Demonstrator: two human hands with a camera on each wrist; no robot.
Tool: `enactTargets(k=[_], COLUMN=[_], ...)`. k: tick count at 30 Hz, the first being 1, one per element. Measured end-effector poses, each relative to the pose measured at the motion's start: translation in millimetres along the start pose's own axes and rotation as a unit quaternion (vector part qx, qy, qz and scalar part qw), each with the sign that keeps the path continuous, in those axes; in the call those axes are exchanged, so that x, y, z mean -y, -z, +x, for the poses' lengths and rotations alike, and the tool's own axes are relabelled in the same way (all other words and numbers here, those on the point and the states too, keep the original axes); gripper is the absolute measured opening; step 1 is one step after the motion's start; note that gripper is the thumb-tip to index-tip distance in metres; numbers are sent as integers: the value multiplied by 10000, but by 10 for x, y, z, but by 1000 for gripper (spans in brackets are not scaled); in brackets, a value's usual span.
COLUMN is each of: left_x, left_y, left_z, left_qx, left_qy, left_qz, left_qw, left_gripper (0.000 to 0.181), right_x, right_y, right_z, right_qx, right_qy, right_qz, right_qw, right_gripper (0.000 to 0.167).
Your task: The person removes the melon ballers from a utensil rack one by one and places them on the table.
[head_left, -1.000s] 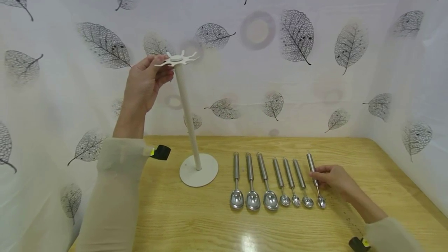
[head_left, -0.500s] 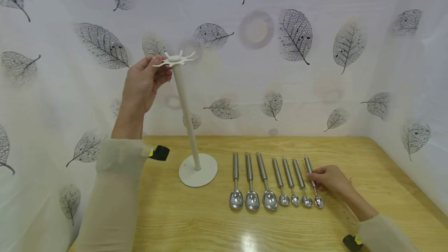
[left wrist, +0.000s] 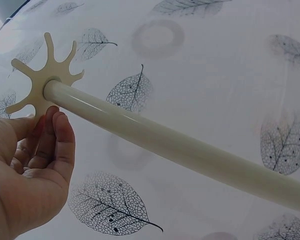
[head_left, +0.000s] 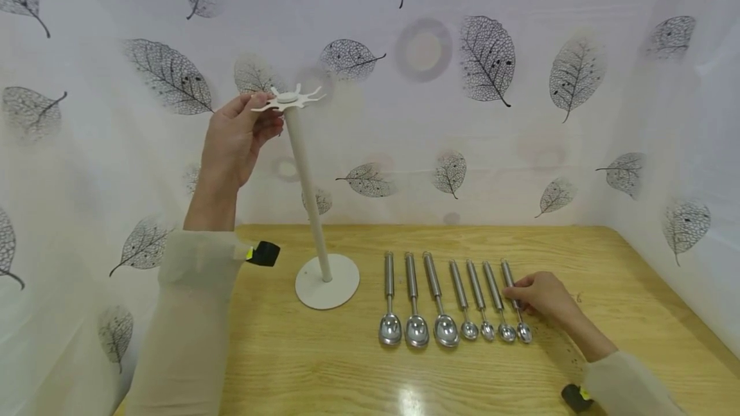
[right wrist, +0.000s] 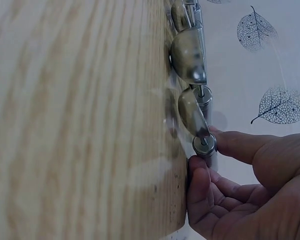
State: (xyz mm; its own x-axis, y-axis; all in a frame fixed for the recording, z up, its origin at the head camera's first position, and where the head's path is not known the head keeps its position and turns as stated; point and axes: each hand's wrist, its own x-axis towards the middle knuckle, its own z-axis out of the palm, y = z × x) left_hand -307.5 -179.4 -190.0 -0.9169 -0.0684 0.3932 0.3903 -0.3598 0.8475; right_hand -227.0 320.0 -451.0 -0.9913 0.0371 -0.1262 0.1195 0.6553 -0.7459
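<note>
A tall white stand (head_left: 306,178) has a round base (head_left: 345,282) on the table and a ring of curved hooks (head_left: 312,99) at its top. Beside that top, my left hand (head_left: 231,140) pinches one hook between thumb and fingers, as the left wrist view also shows. Several steel measuring spoons lie in a row, handles pointing away. At the row's right end my right hand (head_left: 546,294) pinches the handle of a small measuring spoon (head_left: 524,332). In the right wrist view that spoon's bowl (right wrist: 192,112) is close to the wood; whether it touches cannot be told.
Three larger measuring spoons (head_left: 416,331) lie in the row's left part, nearest the stand. Smaller ones (head_left: 487,330) lie close together to their right. The wooden table (head_left: 324,364) ends at a leaf-printed curtain (head_left: 370,140) behind and on the right side.
My right hand has moved the small measuring spoon left, nearer its neighbour, and the handle has come slightly lower in view. My left hand stays on the stand's top.
</note>
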Motion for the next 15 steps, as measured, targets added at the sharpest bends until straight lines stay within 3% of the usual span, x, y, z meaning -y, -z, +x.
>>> enactTargets(k=[15], left_x=[11], left_y=[1], left_z=[11], left_qx=[-48], left_qy=[25], left_qz=[89], left_qw=[9999], left_gripper=[17], right_x=[28], right_y=[-17], right_z=[-10], right_qx=[5], right_qy=[36], right_qz=[-282], right_qw=[9996], right_gripper=[23])
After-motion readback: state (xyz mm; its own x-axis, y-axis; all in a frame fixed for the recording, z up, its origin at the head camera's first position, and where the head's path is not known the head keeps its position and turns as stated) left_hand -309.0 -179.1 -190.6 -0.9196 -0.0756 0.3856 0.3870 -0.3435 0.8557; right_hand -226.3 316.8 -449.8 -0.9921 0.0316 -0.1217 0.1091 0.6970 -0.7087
